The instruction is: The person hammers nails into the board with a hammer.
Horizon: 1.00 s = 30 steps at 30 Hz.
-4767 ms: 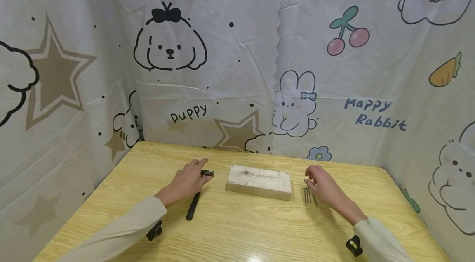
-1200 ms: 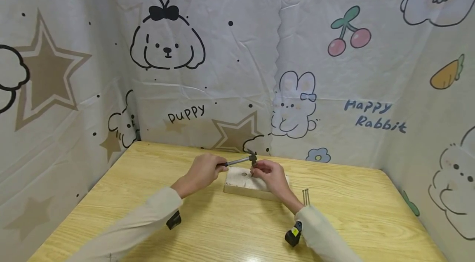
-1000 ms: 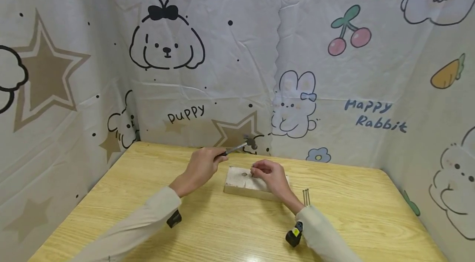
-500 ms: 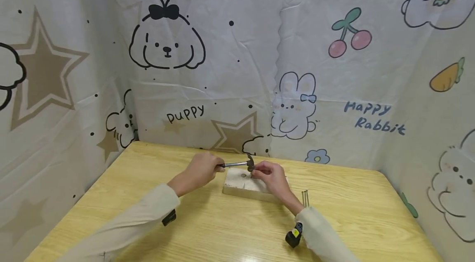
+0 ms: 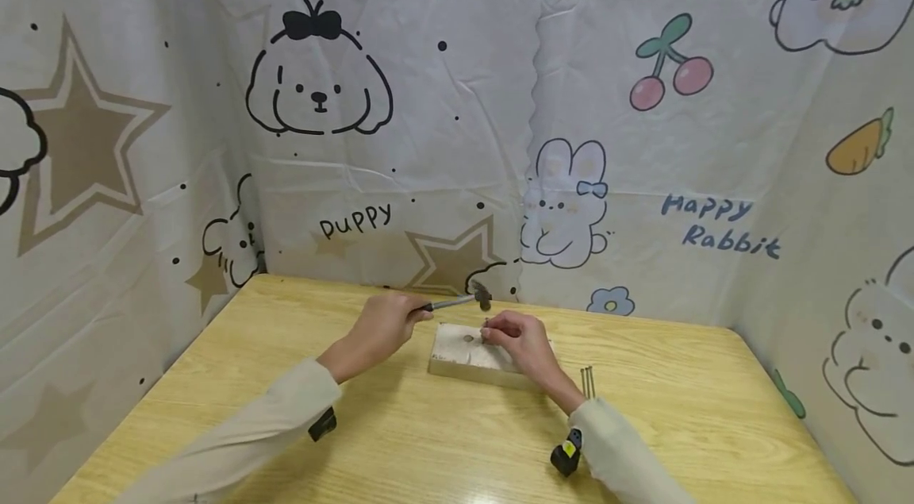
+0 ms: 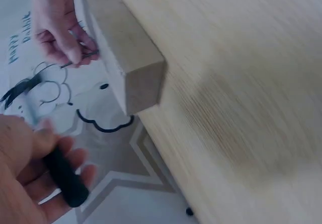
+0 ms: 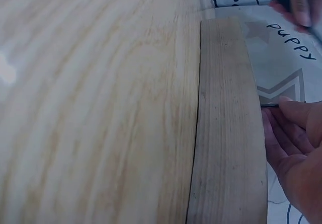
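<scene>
My left hand (image 5: pixel 383 327) grips a small claw hammer by its black handle (image 6: pixel 65 178). The hammer's dark head (image 5: pixel 482 297) is raised a little above the wooden block (image 5: pixel 453 347), just over my right fingertips. Between thumb and fingers, my right hand (image 5: pixel 524 341) pinches a thin nail (image 6: pixel 90 54), which stands point-down against the block's upper face. The nail's shank (image 7: pixel 269 105) also shows in the right wrist view, at the edge of the block. A dark knot (image 5: pixel 468 338) marks the wood left of the nail. My right hand covers the block's right part.
Several loose nails (image 5: pixel 588 382) lie on the yellow wood-grain table (image 5: pixel 428 440), right beside my right forearm. A printed cloth (image 5: pixel 443 131) hangs behind the table and along both sides.
Earlier the hammer lay on the table and my right hand was at the nails; both hands have since come to the block. Over the last second the hammer head dropped to the nail and rose again.
</scene>
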Tool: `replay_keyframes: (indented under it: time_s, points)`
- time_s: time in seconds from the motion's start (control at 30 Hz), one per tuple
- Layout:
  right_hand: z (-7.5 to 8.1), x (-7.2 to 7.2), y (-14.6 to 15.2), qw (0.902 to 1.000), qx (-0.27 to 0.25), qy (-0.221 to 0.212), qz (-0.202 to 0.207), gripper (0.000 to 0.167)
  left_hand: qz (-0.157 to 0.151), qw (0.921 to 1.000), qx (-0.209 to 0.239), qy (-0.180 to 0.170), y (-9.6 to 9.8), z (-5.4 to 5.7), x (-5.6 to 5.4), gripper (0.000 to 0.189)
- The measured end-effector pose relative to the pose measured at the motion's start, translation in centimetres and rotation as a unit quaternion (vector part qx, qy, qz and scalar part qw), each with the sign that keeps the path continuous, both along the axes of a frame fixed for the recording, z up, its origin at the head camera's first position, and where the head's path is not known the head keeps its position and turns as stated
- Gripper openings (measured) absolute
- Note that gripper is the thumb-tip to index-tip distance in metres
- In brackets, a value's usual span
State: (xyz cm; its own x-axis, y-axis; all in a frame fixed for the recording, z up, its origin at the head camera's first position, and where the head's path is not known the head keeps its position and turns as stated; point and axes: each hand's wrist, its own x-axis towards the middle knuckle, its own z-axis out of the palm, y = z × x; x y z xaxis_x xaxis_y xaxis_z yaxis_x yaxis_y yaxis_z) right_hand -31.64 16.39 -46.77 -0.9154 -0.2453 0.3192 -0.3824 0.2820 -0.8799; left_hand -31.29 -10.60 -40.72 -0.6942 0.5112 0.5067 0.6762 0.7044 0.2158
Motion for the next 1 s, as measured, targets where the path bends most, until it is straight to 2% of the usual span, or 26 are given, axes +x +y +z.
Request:
replay_keyframes:
  time_s: [0.07,0.13,0.2,0.27,0.37,0.4,0.57,0.6,0.7,0.77,0.9,1.0]
  points:
    - [0.1,0.0,0.0,1.0000,0.002,0.003,0.006,0.011,-0.002,0.9995,0.031,0.001,0.1,0.2,0.1,0.008]
    - [0.2,0.0,0.0,1.0000,0.004,0.006,0.005,0.010,-0.004,0.9999,0.013,0.005,0.3,0.5,0.1,0.010]
    - [0.3,0.0,0.0,1.0000,0.006,0.005,0.006,0.009,-0.010,0.9996,-0.025,0.011,0.5,0.8,0.2,0.017]
    - [0.3,0.0,-0.1,0.9999,0.009,0.003,0.006,0.008,-0.014,0.9992,-0.033,0.016,0.6,1.0,0.2,0.017]
    - [0.2,-0.1,0.0,0.9999,0.014,-0.003,0.006,0.009,-0.015,0.9996,0.019,0.016,0.9,1.3,0.3,0.010]
    - [0.2,-0.1,0.0,0.9998,0.016,-0.004,0.007,0.009,-0.015,0.9996,0.022,0.013,1.0,1.3,0.2,0.010]
    - [0.2,-0.3,0.2,0.9995,0.024,-0.012,0.018,0.010,-0.011,0.9992,-0.033,-0.021,1.0,0.6,0.2,0.021]
    - [0.2,-0.3,0.2,0.9994,0.021,-0.015,0.021,0.010,-0.009,0.9991,-0.031,-0.029,0.9,0.5,0.2,0.019]
    - [0.1,-0.4,0.4,0.9991,0.012,-0.027,0.031,0.013,-0.001,0.9989,0.019,-0.043,0.7,0.3,0.3,0.010]
    - [0.1,-0.5,0.4,0.9985,0.004,-0.039,0.037,0.015,-0.001,0.9984,0.019,-0.053,0.6,0.4,0.3,0.010]
    - [0.1,-0.7,0.6,0.9969,-0.010,-0.068,0.037,0.018,-0.012,0.9992,-0.013,-0.036,0.6,0.3,0.2,0.013]
    - [0.1,-0.7,0.6,0.9959,-0.020,-0.081,0.035,0.021,-0.008,0.9995,0.022,-0.021,0.7,0.4,0.1,0.010]
